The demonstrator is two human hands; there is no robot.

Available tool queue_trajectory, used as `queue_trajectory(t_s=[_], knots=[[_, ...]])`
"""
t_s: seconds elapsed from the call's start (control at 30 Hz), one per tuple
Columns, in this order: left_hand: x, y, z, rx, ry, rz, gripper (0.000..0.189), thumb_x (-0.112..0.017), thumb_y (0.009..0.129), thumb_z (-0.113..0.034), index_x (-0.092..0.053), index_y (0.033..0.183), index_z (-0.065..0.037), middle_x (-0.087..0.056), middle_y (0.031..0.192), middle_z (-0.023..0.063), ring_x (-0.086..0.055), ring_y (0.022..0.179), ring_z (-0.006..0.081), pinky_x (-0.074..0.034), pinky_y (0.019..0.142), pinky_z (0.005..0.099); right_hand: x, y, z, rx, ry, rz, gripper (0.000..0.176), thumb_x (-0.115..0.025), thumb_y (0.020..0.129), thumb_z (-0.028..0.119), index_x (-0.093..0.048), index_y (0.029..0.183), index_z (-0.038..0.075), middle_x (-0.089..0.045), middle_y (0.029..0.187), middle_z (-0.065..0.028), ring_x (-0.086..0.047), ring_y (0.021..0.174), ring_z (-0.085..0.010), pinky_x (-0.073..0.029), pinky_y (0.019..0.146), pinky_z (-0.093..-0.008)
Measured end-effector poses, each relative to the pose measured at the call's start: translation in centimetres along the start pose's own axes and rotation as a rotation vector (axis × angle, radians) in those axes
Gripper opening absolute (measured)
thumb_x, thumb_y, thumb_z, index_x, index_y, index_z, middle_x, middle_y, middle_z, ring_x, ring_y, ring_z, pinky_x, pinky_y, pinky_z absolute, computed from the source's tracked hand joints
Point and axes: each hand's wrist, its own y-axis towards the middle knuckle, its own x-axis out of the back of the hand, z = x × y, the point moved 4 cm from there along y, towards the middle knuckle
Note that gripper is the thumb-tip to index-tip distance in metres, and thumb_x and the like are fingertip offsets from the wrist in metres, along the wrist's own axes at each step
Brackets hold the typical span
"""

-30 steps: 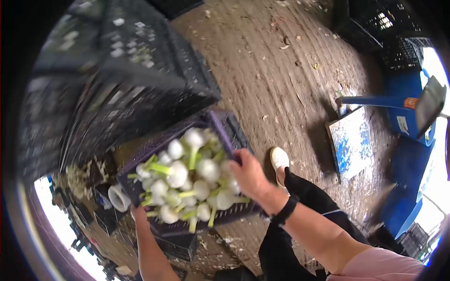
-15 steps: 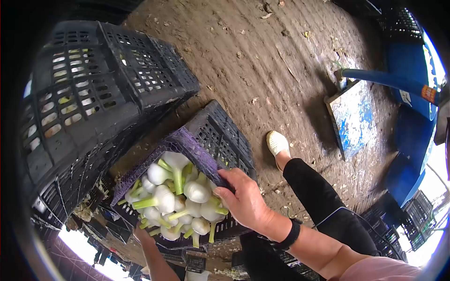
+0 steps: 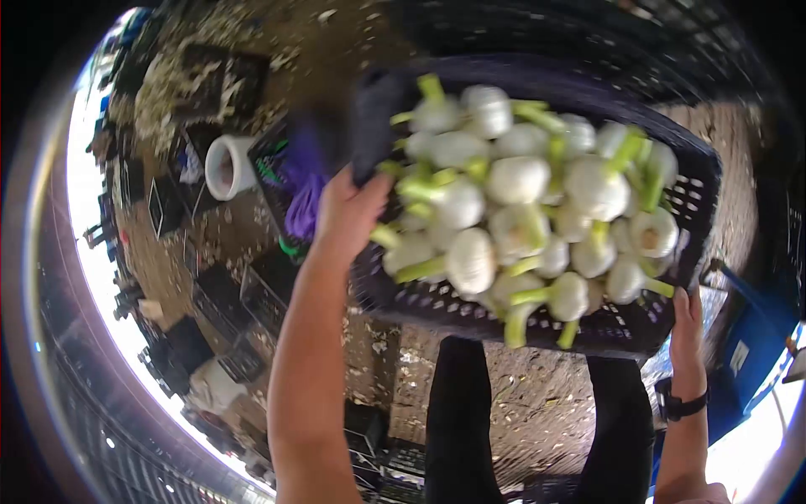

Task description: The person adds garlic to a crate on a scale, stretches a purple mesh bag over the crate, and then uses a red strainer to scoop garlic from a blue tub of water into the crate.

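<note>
A black plastic crate (image 3: 432,309) full of white garlic bulbs (image 3: 519,181) with short green stems is held up in front of me, above my legs. My left hand (image 3: 353,212) is closed around its left end, fingers partly hidden behind the rim. At the opposite end, my right hand (image 3: 687,323) grips the lower right corner; most of its fingers are out of sight under the crate. The bulbs lie loose in a heap, slightly blurred by motion.
Left of the crate, purple netting (image 3: 304,197) lies in another dark crate. Beyond it stands a white bucket (image 3: 228,168), with garlic scraps (image 3: 168,105) on the floor. Dark stacked crates (image 3: 588,42) rise behind. Blue equipment (image 3: 743,336) stands at right.
The garlic crate is now raised and level before me, its ends in both hands. My view has swung left, and the tall crate stack has moved from the left to the top of view.
</note>
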Motion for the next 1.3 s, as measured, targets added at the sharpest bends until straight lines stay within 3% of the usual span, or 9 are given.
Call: queue_trajectory(t_s=[0.2,0.27,0.47,0.63,0.93,1.0,1.07,1.17,1.3], knots=[[0.6,0.3,3.4,-0.084,-0.302,0.097,0.036,-0.063,0.084,-0.033,-0.059,0.095,0.001,-0.055,0.071,0.0007,-0.050,0.067,0.0099,-0.043,0.063,0.0255,2.1,0.3,-4.4,-0.118,-0.090,-0.120,0.031,-0.057,0.089,0.019,-0.055,0.111,-0.002,-0.062,0.096,-0.0095,-0.061,0.080,-0.0169,-0.052,0.069,-0.0284],[1.4,-1.9,3.8,-0.192,-0.580,0.031,0.040,-0.054,0.090,-0.036,-0.054,0.111,-0.002,-0.058,0.097,0.0043,-0.052,0.090,0.0106,-0.039,0.083,0.0231,3.2,0.9,-4.9,-0.025,-0.184,-0.165,0.034,-0.058,0.089,0.020,-0.054,0.113,-0.003,-0.062,0.097,-0.0095,-0.060,0.082,-0.0161,-0.051,0.071,-0.0283],[-0.6,-5.2,10.3,0.443,-0.962,0.099,0.043,-0.051,0.092,-0.039,-0.055,0.115,-0.003,-0.058,0.101,0.0046,-0.052,0.091,0.0094,-0.042,0.081,0.0260,2.1,-0.1,-3.3,-0.028,-0.204,-0.146,0.038,-0.055,0.090,0.021,-0.051,0.120,-0.002,-0.061,0.105,-0.0082,-0.058,0.090,-0.0153,-0.047,0.078,-0.0264],[-0.7,-5.7,12.3,0.104,-0.988,-0.038,0.018,-0.052,0.093,-0.017,-0.059,0.097,-0.001,-0.063,0.082,0.0021,-0.059,0.066,0.0076,-0.049,0.060,0.0199,5.3,0.5,-5.2,0.009,-0.213,-0.182,0.036,-0.051,0.092,0.021,-0.050,0.122,-0.001,-0.057,0.114,-0.0096,-0.057,0.099,-0.0157,-0.048,0.082,-0.0277],[-1.6,-4.0,13.8,-0.066,-1.166,0.145,0.037,-0.059,0.087,-0.013,-0.050,0.119,0.005,-0.063,0.105,0.0102,-0.064,0.091,0.0181,-0.053,0.081,0.0289,12.7,1.2,-7.8,0.172,-0.235,-0.343,0.036,-0.055,0.089,0.022,-0.052,0.122,0.009,-0.059,0.109,-0.0124,-0.057,0.096,-0.0215,-0.047,0.081,-0.0331],[-0.9,0.0,20.2,-0.335,-0.947,0.094,0.031,-0.064,0.084,-0.018,-0.056,0.105,0.002,-0.060,0.111,0.0113,-0.059,0.098,0.0168,-0.049,0.080,0.0340,8.5,0.6,-5.8,0.276,-0.306,-0.297,0.038,-0.057,0.087,0.024,-0.052,0.123,0.012,-0.060,0.106,-0.0148,-0.059,0.092,-0.0266,-0.050,0.078,-0.0381],[1.8,2.5,20.9,-0.479,-0.291,-0.273,0.034,-0.066,0.081,-0.020,-0.053,0.106,-0.001,-0.058,0.110,0.0161,-0.057,0.100,0.0220,-0.045,0.081,0.0367,4.0,-0.7,-2.7,0.535,-0.611,-0.219,0.041,-0.056,0.087,0.028,-0.050,0.123,0.010,-0.059,0.102,-0.0150,-0.059,0.090,-0.0273,-0.049,0.077,-0.0402],[6.9,5.1,26.9,-0.268,0.446,-0.489,0.054,-0.070,0.076,-0.031,-0.047,0.116,-0.003,-0.058,0.106,0.0208,-0.057,0.098,0.0339,-0.044,0.083,0.0410,-0.4,-3.4,-1.2,0.839,-1.066,-0.141,0.046,-0.054,0.086,0.033,-0.048,0.124,0.006,-0.057,0.097,-0.0153,-0.059,0.086,-0.0284,-0.049,0.076,-0.0434],[4.6,6.0,34.5,-0.121,0.680,-0.448,0.061,-0.068,0.075,-0.036,-0.042,0.121,-0.005,-0.060,0.104,0.0237,-0.058,0.096,0.0389,-0.045,0.081,0.0456,4.6,1.5,-3.7,0.473,-0.343,-0.021,0.038,-0.053,0.089,0.023,-0.051,0.120,0.002,-0.059,0.098,-0.0035,-0.055,0.086,-0.0108,-0.044,0.077,-0.0260]])
